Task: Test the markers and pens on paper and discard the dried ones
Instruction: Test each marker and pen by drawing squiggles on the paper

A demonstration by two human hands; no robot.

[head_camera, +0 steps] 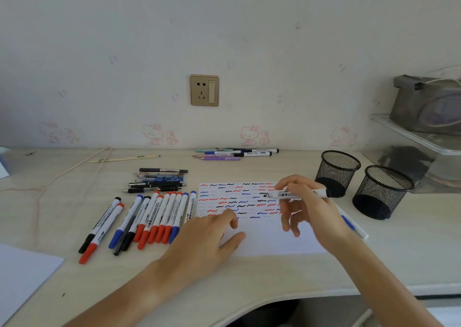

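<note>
Right hand [303,202] pinches black marker [298,194], tip over squiggle-covered paper [262,242]. Left hand [212,234] flat, fingers relaxed, pressing paper's left edge. Marker row [154,217] just left of paper. Risk: loose pinch could drop marker; lifting left hand lets paper slide; new stroke lost among crowded squiggles.

Chinese characters, unreadable at this sharpness, are printed on the white marker [298,193] held in the right hand [308,203] | "WHITEBOARD" is faintly seen on the row of markers [159,217]
</note>
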